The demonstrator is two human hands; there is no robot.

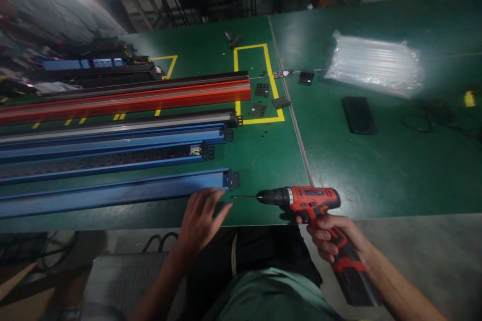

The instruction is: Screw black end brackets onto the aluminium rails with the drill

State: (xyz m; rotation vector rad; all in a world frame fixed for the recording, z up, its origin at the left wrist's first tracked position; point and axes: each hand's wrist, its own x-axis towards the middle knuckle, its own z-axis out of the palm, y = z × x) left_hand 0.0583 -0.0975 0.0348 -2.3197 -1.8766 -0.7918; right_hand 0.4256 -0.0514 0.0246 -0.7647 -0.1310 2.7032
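My right hand (327,235) is wrapped round the handle of a red and black cordless drill (314,198). Its long thin bit points left, toward the end of the nearest blue metal channel (150,188). My left hand (203,215) lies at the near edge of that channel, fingers stretched and thumb apart; whether the fingertips touch the channel I cannot tell. A black end bracket (234,180) sits on the channel's right end, just beyond my left hand and the bit's tip.
Further blue channels (181,135) and an orange-red profile (188,94) lie parallel behind. Small black brackets (259,109) rest around a yellow taped rectangle (259,121). To the right are a black flat object (358,115) and a clear air-cushion bag (372,62) on the green table (406,170).
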